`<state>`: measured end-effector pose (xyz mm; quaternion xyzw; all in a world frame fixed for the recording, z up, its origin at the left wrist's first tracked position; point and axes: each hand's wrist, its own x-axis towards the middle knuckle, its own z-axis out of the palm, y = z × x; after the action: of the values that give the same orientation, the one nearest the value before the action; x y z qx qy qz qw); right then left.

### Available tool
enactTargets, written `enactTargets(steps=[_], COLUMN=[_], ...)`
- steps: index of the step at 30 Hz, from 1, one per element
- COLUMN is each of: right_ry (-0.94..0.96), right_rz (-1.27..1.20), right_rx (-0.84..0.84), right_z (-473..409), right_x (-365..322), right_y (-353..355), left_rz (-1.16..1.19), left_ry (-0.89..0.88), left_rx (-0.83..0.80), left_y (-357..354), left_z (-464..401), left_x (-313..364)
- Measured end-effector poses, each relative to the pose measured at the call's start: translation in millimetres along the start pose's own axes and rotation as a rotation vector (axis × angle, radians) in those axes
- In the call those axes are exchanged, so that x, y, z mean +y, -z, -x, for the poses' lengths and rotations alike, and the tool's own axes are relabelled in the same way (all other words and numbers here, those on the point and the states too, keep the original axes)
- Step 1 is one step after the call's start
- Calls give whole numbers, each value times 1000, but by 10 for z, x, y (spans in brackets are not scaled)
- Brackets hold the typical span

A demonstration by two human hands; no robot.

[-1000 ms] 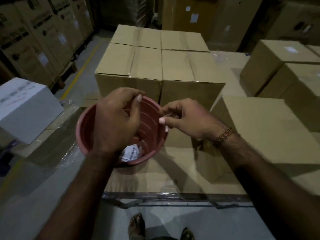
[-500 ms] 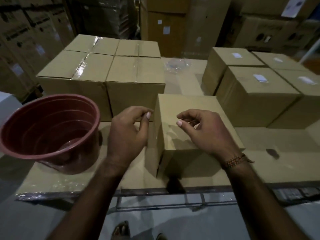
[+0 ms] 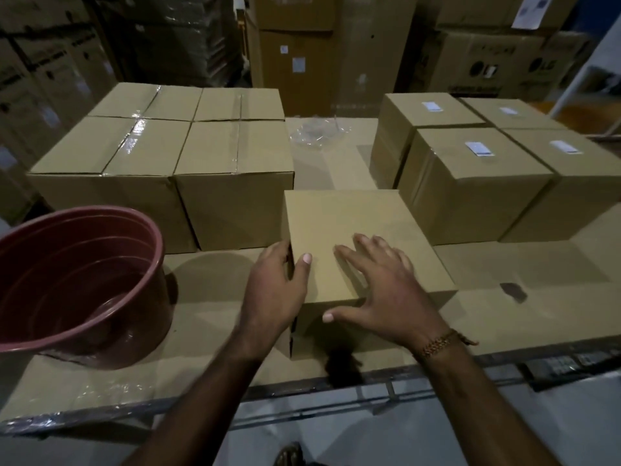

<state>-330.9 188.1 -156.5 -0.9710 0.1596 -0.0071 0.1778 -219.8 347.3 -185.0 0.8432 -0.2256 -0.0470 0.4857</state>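
— at the front edge of the tabletop (image 3: 215, 317), look at the left hand (image 3: 275, 290): thumb on top, fingers hooked down the left side of that small plain box (image 3: 349, 227). it's gripping it.
— and the right hand (image 3: 389, 297)?
— flat on the box top, fingers spread, thumb over the near edge. pressing, not gripping.
— where's the box sitting?
— on the tabletop, right at the front, with the red tub (image 3: 77, 284) off to its left and the labelled boxes (image 3: 477, 176) just behind on its right. not lifted, as far as i can tell.
— so how far along would you say?
— barely begun with this one, i'd judge. i see no label on its top and no tape. the four on the right each carry a white label, and the big boxes (image 3: 161, 156) behind the tub are taped shut.
— what's left, then?
— my guess is it has to be turned or lifted, then labelled or sealed, and set with the others. some loose plastic wrap (image 3: 316, 132) lies at the back between the two stacks.
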Motion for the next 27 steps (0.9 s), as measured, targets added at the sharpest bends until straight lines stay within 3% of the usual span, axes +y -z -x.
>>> enactTargets(steps=[11,18,27], right_ry=[120,138,198], right_rz=[160,-85,-439], right_rx=[320,552,799], right_z=[-58,-77,-46], right_x=[446,893,1528], right_y=[-221,-135,-92], left_rz=[81,7,-120], left_ry=[-71,-137,-318], left_rx=[-1,32,-152], left_y=[-317,-703,-1127], left_z=[-139,-173,-309], left_x=[351,891,1344])
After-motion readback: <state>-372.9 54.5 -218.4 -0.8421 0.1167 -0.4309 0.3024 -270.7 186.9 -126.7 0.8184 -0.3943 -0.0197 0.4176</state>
